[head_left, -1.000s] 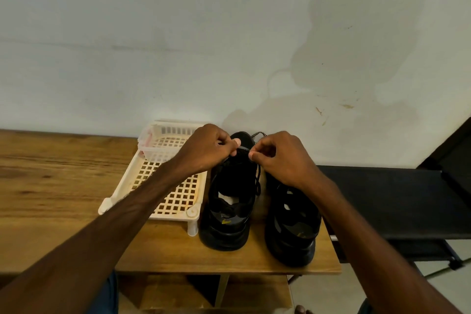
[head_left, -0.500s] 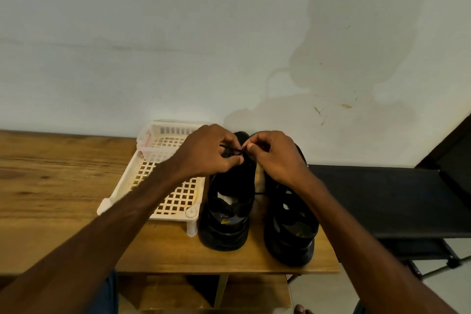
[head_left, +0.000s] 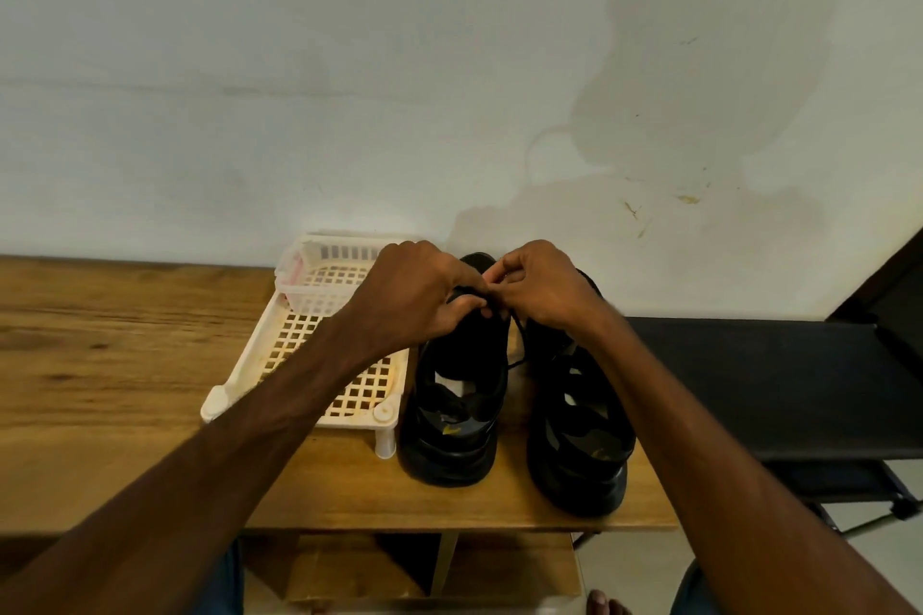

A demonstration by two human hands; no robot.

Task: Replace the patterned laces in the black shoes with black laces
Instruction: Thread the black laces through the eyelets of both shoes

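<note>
The brown wooden worktop (head_left: 125,355) shows its grain and shines a little. The cream plastic lattice tray (head_left: 299,340) is smooth. The black shoes (head_left: 449,444) look matt, with rubbery soles. The thin black lace (head_left: 519,337) looks like cord. The pale painted wall (head_left: 349,90) is matt and stained.

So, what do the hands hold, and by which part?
Both the left hand and the right hand pinch a black lace above a shoe; which part is hidden.

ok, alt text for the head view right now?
The left hand and right hand pinch a black lace above the left black shoe, which stands beside the right black shoe on a wooden table, heels toward the camera. A cream plastic rack sits left of them.
</note>
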